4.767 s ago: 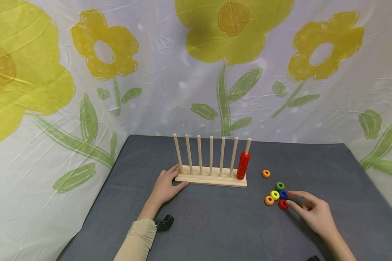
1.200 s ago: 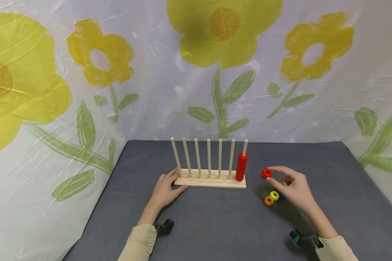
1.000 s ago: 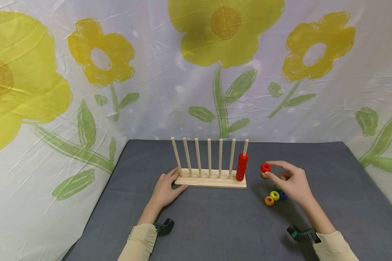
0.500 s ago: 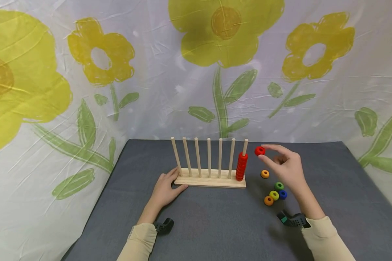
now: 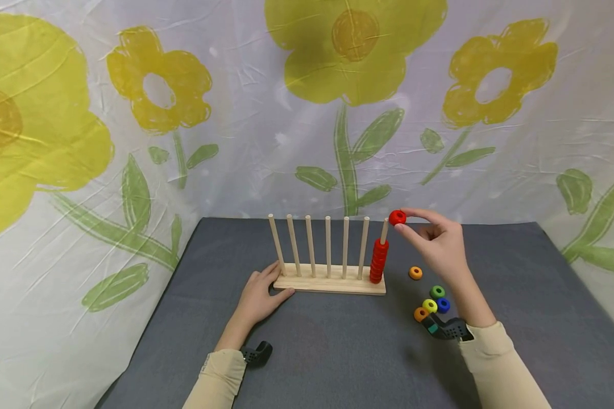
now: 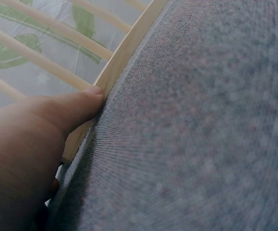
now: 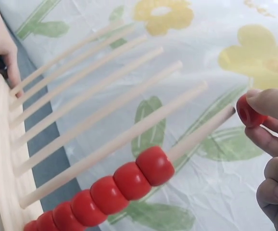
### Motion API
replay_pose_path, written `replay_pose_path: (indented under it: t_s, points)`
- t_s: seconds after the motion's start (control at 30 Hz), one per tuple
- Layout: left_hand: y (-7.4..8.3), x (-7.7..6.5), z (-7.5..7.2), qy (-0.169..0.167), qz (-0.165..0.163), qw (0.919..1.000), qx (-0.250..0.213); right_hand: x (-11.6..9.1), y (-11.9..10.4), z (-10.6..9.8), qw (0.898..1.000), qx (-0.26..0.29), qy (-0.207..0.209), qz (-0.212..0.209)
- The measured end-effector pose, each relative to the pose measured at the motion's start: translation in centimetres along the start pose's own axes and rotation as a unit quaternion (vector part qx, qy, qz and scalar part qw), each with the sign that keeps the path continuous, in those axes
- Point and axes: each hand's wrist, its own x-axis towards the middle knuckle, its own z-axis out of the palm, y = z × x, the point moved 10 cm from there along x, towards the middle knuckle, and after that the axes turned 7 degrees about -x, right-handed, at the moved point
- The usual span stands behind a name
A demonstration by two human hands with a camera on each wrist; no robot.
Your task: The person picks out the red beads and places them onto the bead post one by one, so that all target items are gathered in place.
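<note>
A wooden bead abacus with a row of upright pegs stands on the dark cloth. A stack of red beads fills most of its rightmost peg, whose tip is bare. My right hand pinches a loose red bead between thumb and index finger. In the right wrist view this bead is right at the tip of that peg, its hole facing the tip. My left hand grips the left end of the base, thumb along the front edge; in the left wrist view its thumb presses the wood.
Right of the abacus lie an orange bead, a green bead, a blue bead, a yellow bead and a second orange bead partly behind the right wrist camera. A flowered curtain hangs behind the table.
My right hand took the red bead from the cluster, then raised it and carried it left and away from me to the rightmost peg's tip. The left hand has stayed on the base.
</note>
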Motion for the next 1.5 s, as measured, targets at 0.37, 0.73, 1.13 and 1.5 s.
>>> replay_pose_path:
  t_s: [0.37,0.73,1.13,1.5]
  points:
    - [0.1,0.1,0.1,-0.003,0.0,1.0,0.004,0.6,0.1,1.1,1.0,0.021,-0.012,0.008]
    - [0.2,0.1,0.2,-0.014,-0.008,0.9999,0.004,-0.2,0.9,1.8,1.0,0.009,-0.022,0.012]
    - [0.3,0.0,0.2,-0.007,-0.001,1.0,0.005,-1.2,1.8,2.5,0.999,-0.008,-0.041,0.015]
    - [0.3,0.3,0.3,-0.01,-0.004,0.9999,-0.003,-2.4,2.8,2.5,0.996,-0.036,-0.077,0.01]
